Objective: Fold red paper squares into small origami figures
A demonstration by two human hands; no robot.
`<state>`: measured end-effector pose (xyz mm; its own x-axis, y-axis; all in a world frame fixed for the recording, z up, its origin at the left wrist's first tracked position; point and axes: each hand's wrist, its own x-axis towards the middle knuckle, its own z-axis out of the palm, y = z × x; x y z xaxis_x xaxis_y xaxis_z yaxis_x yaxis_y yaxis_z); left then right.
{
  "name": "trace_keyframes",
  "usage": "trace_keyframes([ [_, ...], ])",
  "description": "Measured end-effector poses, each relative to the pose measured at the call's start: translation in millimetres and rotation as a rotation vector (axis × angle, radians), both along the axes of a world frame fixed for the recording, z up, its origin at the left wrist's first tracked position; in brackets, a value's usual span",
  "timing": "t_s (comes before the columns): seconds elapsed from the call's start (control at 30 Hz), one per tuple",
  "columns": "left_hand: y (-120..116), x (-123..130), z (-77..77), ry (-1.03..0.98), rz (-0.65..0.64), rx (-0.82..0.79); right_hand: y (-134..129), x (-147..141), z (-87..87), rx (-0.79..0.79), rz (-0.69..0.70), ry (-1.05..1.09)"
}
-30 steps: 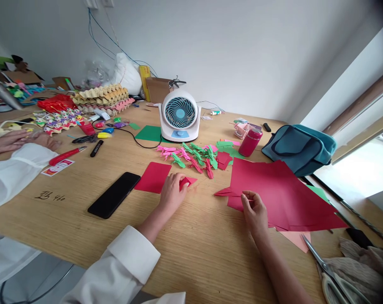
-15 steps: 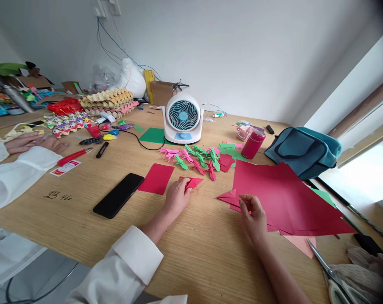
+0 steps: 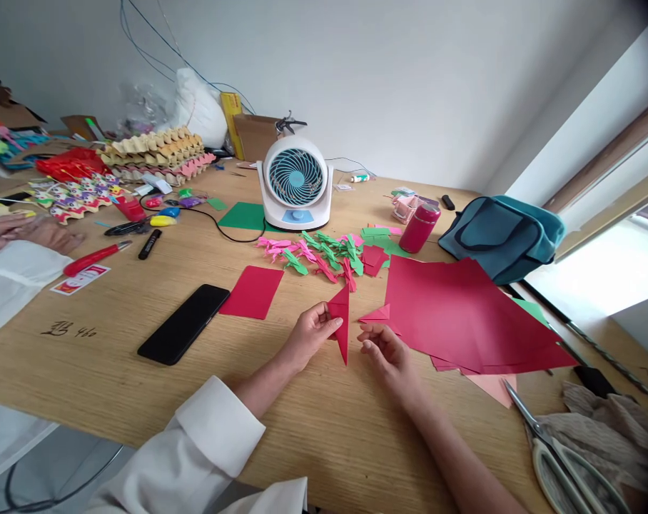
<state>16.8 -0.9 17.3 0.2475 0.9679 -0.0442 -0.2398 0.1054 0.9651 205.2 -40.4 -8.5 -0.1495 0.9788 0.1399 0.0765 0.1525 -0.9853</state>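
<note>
My left hand pinches a folded red paper piece between thumb and fingers, lifted off the wood with its points up and down. Just to the right, my right hand is loosely curled, with thumb and fingers apart and nothing visible in them. Behind its fingers lies another folded red paper triangle, beside a large red paper sheet. A smaller red paper rectangle lies left of my left hand. Several folded pink, green and red paper pieces are heaped farther back.
A black phone lies at left and scissors at lower right. Behind the heap stands a white fan. A red flask and a teal bag are at right. Another person's sleeve rests at the left edge.
My left hand has raised the folded red paper from the table and turned it upright. My right hand has come left toward it, away from the large sheet. The view has shifted slightly.
</note>
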Motion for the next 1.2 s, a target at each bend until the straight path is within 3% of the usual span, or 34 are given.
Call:
trace_keyframes([
  [0.2, -5.5, 7.3, -3.5, 0.085, -0.063, 0.094, -2.5, -12.1, 2.8, -0.057, 0.162, 0.156],
  [0.4, -8.2, 10.7, -14.2, 0.289, -0.073, 0.237, 0.6, -16.3, -3.5, -0.062, 0.048, 0.139],
  [0.57, -8.1, 8.5, -12.9, 0.402, 0.107, 0.326, 1.2, -14.5, -5.9, -0.101, 0.06, 0.253],
  [0.67, -5.5, 6.5, -13.7, 0.422, 0.146, 0.3, 1.0, -14.5, -6.5, -0.107, 0.067, 0.28],
  [0.8, -2.4, 5.6, -16.0, 0.303, -0.018, 0.224, 0.5, -14.8, -4.8, -0.104, 0.055, 0.252],
  [0.93, -1.8, 5.6, -14.4, 0.245, 0.01, 0.212, -0.8, -13.9, 0.1, -0.09, 0.055, 0.169],
  [1.03, -2.2, 5.4, -12.0, 0.225, -0.041, 0.156, -1.5, -12.7, 1.6, -0.087, 0.052, 0.116],
  [1.2, -3.0, 5.9, -11.1, 0.29, -0.042, 0.171, -0.5, -11.6, -4.2, -0.097, 0.06, 0.072],
])
